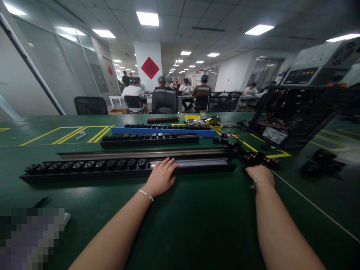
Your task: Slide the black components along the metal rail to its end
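My left hand [161, 176] lies with its fingers stretched out over a long black channel-shaped rail [197, 170], just right of the last part in it. Several round black parts with metal tops [100, 165] stand in a row along the rail's left and middle. The right stretch of the channel shows a bare shiny strip. At the near edge of a heap of small black parts with brassy tips [254, 158], my right hand [260, 175] is curled closed. Its fingertips are hidden, so what they hold cannot be made out.
Behind lie another long rail [140, 153], a shorter black rail with parts [152, 140] and a blue rail [165, 131]. A metal bowl [194, 122] sits farther back. An open black computer case [284, 116] stands right. Black parts [322, 165] lie far right; people sit beyond.
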Demonstrator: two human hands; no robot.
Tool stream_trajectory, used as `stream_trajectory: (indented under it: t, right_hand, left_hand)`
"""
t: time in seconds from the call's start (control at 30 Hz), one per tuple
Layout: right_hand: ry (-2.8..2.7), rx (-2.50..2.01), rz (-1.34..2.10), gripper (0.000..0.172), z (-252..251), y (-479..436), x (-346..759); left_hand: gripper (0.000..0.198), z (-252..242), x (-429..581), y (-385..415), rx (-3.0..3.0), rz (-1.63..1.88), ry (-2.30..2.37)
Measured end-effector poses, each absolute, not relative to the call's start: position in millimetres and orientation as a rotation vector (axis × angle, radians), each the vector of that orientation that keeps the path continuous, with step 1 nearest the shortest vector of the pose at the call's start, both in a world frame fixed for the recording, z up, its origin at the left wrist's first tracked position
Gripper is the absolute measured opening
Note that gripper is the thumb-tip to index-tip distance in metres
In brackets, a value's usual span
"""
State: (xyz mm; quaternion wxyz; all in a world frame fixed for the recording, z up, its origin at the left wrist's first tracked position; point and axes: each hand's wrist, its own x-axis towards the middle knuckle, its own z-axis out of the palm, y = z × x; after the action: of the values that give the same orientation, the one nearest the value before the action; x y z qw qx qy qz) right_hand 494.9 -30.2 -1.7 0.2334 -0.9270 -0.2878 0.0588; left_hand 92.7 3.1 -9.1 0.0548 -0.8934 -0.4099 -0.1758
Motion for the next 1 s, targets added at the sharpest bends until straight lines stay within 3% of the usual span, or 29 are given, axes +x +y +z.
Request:
stream_trajectory:
  t: [0.1,0.6,0.77,1.0]
  right_hand:
    - [-0.722,-2.558,0.063,0.054,0.0,-36.3,491.6]
    - [-0.617,-2.297,-0.26,0.049,-6.8,-32.5,475.5]
    - [-0.941,-2.079,-0.431,0.035,6.8,-20.6,430.8]
    - [-1.669,-1.942,-0.246,0.03,0.0,-8.9,367.1]
  left_hand:
    - [0.052,-8.9,92.5,3.2,-2.704,-0.527,-1.248]
    - [0.054,-10.0,91.7,2.3,-2.701,-0.58,-1.265]
    - [0.049,-3.2,91.9,3.6,-2.711,-0.643,-1.274]
    - [0.032,35.0,68.1,11.5,-2.332,-0.562,-1.652]
